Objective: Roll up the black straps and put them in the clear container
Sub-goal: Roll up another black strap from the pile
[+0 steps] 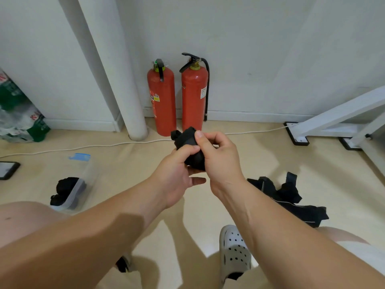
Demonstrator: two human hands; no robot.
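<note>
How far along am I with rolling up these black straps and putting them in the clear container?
Partly done. Some black straps already sit in the clear container. Your left hand and right hand grip one strap, which looks mostly rolled. A loose pile to your right still needs rolling.

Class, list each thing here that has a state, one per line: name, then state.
Strap roll, partly rolled, held up.
Left hand, grips the strap roll.
Right hand, grips the strap roll.
Clear container, on floor, holds black straps.
Loose straps, unrolled, heaped on floor.
Fire extinguishers, upright.
</note>
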